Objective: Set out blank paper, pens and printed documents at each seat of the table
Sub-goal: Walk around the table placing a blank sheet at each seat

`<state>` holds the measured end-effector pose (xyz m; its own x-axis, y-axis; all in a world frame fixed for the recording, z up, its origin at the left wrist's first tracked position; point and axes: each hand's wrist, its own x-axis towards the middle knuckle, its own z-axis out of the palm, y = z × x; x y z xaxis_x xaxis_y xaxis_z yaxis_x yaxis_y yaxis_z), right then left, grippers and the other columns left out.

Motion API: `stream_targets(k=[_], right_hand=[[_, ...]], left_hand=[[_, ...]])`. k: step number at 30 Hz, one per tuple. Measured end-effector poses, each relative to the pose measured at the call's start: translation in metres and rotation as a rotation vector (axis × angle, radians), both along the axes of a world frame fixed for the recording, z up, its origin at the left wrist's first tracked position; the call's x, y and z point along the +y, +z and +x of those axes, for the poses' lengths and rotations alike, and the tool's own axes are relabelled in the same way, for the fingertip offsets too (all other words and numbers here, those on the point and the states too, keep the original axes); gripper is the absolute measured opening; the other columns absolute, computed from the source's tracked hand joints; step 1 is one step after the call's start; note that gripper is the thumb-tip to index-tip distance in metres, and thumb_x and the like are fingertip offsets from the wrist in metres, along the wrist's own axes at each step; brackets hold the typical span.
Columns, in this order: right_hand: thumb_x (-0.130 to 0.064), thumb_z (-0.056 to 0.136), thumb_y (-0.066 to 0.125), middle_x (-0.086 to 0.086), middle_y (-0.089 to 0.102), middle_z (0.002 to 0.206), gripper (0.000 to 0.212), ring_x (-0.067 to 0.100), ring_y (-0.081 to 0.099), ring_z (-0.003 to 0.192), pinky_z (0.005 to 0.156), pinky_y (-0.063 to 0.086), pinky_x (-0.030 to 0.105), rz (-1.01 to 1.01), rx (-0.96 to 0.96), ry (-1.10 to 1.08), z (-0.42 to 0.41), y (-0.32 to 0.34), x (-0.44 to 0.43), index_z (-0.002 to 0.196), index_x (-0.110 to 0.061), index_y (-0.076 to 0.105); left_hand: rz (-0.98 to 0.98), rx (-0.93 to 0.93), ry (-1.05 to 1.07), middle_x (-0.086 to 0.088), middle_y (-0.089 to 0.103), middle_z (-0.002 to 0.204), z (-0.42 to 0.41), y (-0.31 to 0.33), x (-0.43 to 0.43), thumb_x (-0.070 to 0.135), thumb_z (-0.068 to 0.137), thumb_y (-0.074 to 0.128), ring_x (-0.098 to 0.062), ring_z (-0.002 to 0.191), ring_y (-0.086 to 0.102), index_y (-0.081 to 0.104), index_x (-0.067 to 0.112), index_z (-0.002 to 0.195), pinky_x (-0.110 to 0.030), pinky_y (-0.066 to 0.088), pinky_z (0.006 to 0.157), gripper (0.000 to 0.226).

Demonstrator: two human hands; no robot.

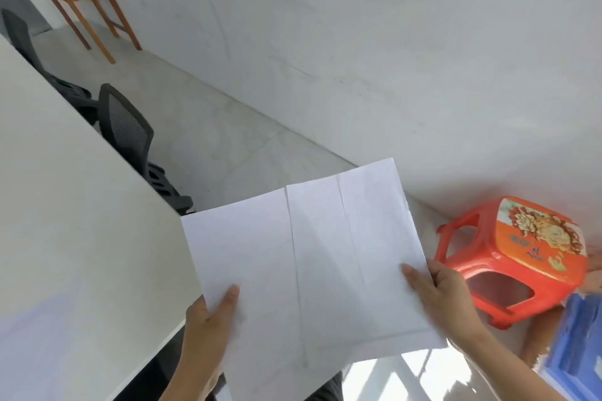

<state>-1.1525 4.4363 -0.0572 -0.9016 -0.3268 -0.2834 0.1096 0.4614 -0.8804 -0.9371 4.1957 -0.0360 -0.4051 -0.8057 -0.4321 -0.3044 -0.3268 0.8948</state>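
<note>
The table (65,221) ran along the left of the view, its long edge lined with dark office chairs (125,127). No paper, pen or document was visible on the part of its top that showed.

The left hand (208,319) gripped the near left corner of the sheets of paper (309,254), thumb on top, remaining fingers hidden beneath. The sheets were held in the air just beyond the table's near corner, fanned so that at least three overlapping edges showed. Whether they were blank or printed could not be told. The right hand (443,296) pinched the near right edge, thumb on top, fingers curled under.

Judged step: separating one sheet from the fan for a seat. Recommended method: keep the left grip firm, slide the top sheet free with the right thumb, then lay it square to the table edge in front of a chair.

An orange stool (518,257) stood at the right, well apart from the table.
</note>
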Motion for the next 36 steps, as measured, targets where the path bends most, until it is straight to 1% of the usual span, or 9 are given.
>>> stream_targets(k=[5,9,14,17,21,25,28,33,36], right_hand=[[-0.021,0.09,0.066,-0.004,0.04,0.047,0.041,0.009,0.032,0.042,0.044,0.026,0.025,0.083,0.116,-0.005,-0.1,0.015,-0.039,0.055,-0.009,0.049],[-0.022,0.091,0.065,-0.007,0.039,0.046,0.042,0.01,0.031,0.043,0.044,0.024,0.024,0.064,0.105,0.007,-0.168,0.024,-0.084,0.058,-0.004,0.048],[-0.028,0.092,0.063,0.004,0.052,0.054,0.039,0.016,0.041,0.05,0.052,0.031,0.028,0.098,0.088,0.054,-0.243,0.014,-0.144,0.072,0.005,0.059],[-0.024,0.092,0.064,-0.005,0.043,0.047,0.041,0.014,0.037,0.045,0.049,0.028,0.025,0.098,0.07,0.115,-0.3,0.008,-0.195,0.059,-0.003,0.051],[-0.025,0.091,0.065,0.008,0.05,0.055,0.04,0.019,0.043,0.051,0.054,0.033,0.03,0.108,0.041,0.234,-0.378,0.0,-0.275,0.071,0.008,0.053],[-0.023,0.091,0.064,0.004,0.043,0.055,0.042,0.02,0.038,0.051,0.052,0.028,0.031,0.101,0.078,0.395,-0.437,0.013,-0.373,0.066,0.005,0.045],[-0.041,0.086,0.061,0.004,0.043,0.058,0.054,0.019,0.037,0.052,0.051,0.029,0.031,0.114,0.105,0.557,-0.466,0.026,-0.445,0.071,0.008,0.045],[-0.041,0.086,0.063,0.008,0.045,0.061,0.056,0.02,0.038,0.055,0.052,0.03,0.032,0.095,0.113,0.743,-0.479,0.029,-0.562,0.075,0.011,0.046],[-0.029,0.091,0.064,0.008,0.049,0.06,0.043,0.021,0.043,0.055,0.052,0.032,0.031,0.075,0.096,0.834,-0.466,0.023,-0.633,0.073,0.008,0.05]], left_hand=[[-0.002,0.026,0.017,0.005,0.071,0.091,-0.095,0.006,-0.059,0.012,0.092,0.061,-0.015,0.085,0.066,0.067,0.02,0.089,-0.029,0.049,0.072,0.01],[-0.028,0.033,0.0,-0.004,0.074,0.099,-0.162,0.021,-0.111,0.017,0.091,0.063,-0.026,0.092,0.069,0.068,0.011,0.104,-0.044,0.054,0.087,0.015],[-0.052,0.058,0.074,0.009,0.075,0.078,-0.221,0.028,-0.173,0.014,0.092,0.061,-0.013,0.074,0.069,0.067,0.017,0.092,-0.025,0.053,0.06,0.007],[-0.009,0.031,0.16,0.012,0.076,0.073,-0.251,0.022,-0.209,0.015,0.092,0.061,-0.01,0.072,0.071,0.068,0.018,0.093,-0.026,0.053,0.06,0.008],[-0.014,0.016,0.312,0.01,0.074,0.076,-0.295,0.024,-0.248,0.012,0.092,0.061,-0.014,0.078,0.066,0.066,0.021,0.089,-0.029,0.049,0.068,0.011],[-0.056,-0.039,0.441,0.003,0.069,0.086,-0.335,0.037,-0.29,0.009,0.092,0.06,-0.016,0.08,0.065,0.064,0.02,0.087,-0.032,0.049,0.077,0.013],[-0.041,-0.074,0.563,-0.006,0.072,0.094,-0.342,0.035,-0.309,0.013,0.092,0.061,-0.027,0.088,0.067,0.067,0.014,0.098,-0.039,0.052,0.083,0.008],[-0.033,-0.114,0.809,-0.004,0.067,0.081,-0.335,0.031,-0.344,0.006,0.091,0.06,-0.025,0.081,0.062,0.065,0.0,0.102,-0.021,0.054,0.055,0.013],[-0.041,-0.162,0.891,0.001,0.069,0.078,-0.313,0.014,-0.38,0.009,0.09,0.063,-0.024,0.08,0.063,0.067,-0.001,0.101,-0.017,0.052,0.053,0.015]])
